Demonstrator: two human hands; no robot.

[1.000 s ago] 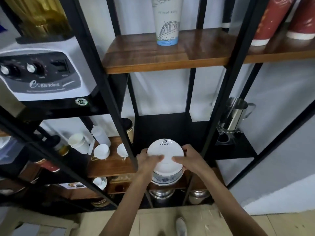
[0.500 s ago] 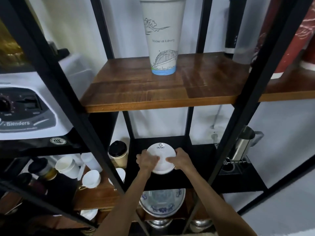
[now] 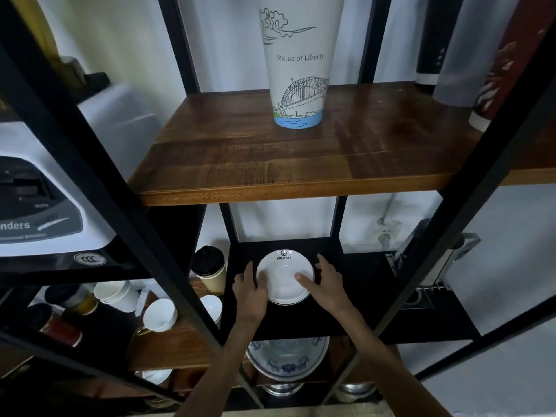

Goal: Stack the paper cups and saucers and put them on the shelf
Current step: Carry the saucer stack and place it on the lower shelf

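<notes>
A white saucer [image 3: 284, 275] with a dark logo on its rim lies on the black shelf [image 3: 355, 284] in the middle bay. My left hand [image 3: 251, 288] grips its left edge, thumb on top. My right hand [image 3: 325, 281] holds its right edge, thumb resting on the saucer's face and fingers spread along the rim. On the wooden shelf [image 3: 270, 164] above stands a tall stack of white paper cups [image 3: 299, 64] printed with a bridge. Whether one saucer or a stack lies under my hands cannot be told.
Black metal posts [image 3: 99, 188] frame the bay. A blender base [image 3: 39, 206] sits at left. White cups [image 3: 159, 314] and a lidded paper cup [image 3: 210, 270] stand lower left. A blue-patterned plate [image 3: 287, 358] lies below. A steel pitcher [image 3: 430, 260] is at right, red cups [image 3: 505, 61] upper right.
My hands have lifted the saucer off the patterned plate and brought it up onto the black shelf. My right fingers have spread. The camera has moved closer and higher.
</notes>
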